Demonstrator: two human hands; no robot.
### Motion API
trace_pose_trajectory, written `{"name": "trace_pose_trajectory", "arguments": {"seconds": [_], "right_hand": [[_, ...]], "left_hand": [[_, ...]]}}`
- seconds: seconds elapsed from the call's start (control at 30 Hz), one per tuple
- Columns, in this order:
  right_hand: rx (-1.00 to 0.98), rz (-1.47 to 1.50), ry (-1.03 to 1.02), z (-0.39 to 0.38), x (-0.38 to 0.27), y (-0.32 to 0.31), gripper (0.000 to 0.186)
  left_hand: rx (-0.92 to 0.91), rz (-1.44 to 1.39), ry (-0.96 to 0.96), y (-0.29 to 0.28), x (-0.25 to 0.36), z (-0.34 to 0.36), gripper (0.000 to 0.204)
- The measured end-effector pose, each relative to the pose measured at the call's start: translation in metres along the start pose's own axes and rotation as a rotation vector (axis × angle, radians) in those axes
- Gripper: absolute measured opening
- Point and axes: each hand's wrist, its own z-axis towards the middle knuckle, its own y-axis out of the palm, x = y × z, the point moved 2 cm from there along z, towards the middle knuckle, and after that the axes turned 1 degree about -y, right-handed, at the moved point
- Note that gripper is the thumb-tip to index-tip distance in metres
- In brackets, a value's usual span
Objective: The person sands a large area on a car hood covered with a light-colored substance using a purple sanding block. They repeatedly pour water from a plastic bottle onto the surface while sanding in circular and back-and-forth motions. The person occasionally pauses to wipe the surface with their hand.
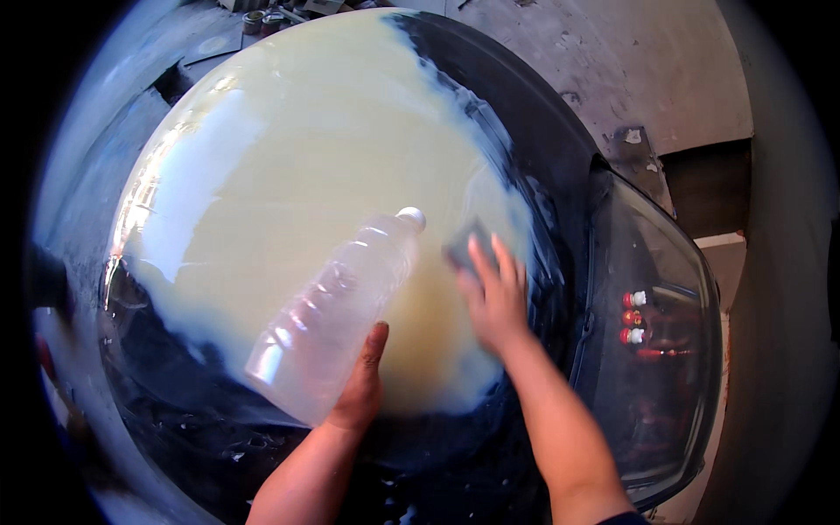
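Pad, dark grey and flat, beneath the fingers of the right hand, over the pale yellow patch of a large rounded car panel. Right hand plainly the nearer of the two: fingers extended forward, slightly apart, holding the pad from above, with only its left and upper parts showing. Firm pressure or light touch: cannot tell. Long axis of the pad too covered and blurred to read. Left hand wrapped around the lower half of a clear plastic bottle, thumb along its right side, fingers dimly visible through the wall. Long axis of the bottle aslant, base toward the lower left, white cap toward the upper right. Cap to the left of the pad and slightly farther from the body, near but not touching. From the left hand, pad up and to the right. Bottle resting on the panel or held just above: cannot tell. Farther right, well apart from the pad, a clear headlight.
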Motion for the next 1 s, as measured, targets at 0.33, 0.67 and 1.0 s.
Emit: {"name": "trace_pose_trajectory", "arguments": {"seconds": [0.33, 0.67, 1.0], "right_hand": [[0.093, -0.019, 0.065, 0.093, -0.003, 0.019, 0.048], [-0.089, 0.020, -0.123, -0.023, -0.046, -0.013, 0.049], [0.045, -0.081, 0.165, 0.215, -0.015, 0.021, 0.050]], "left_hand": [[0.045, 0.202, 0.077, 0.011, -0.002, 0.000, 0.071], [0.076, 0.175, 0.279, 0.012, 0.007, 0.008, 0.076], [-0.017, -0.061, 0.182, 0.029, -0.002, 0.006, 0.080]]}}
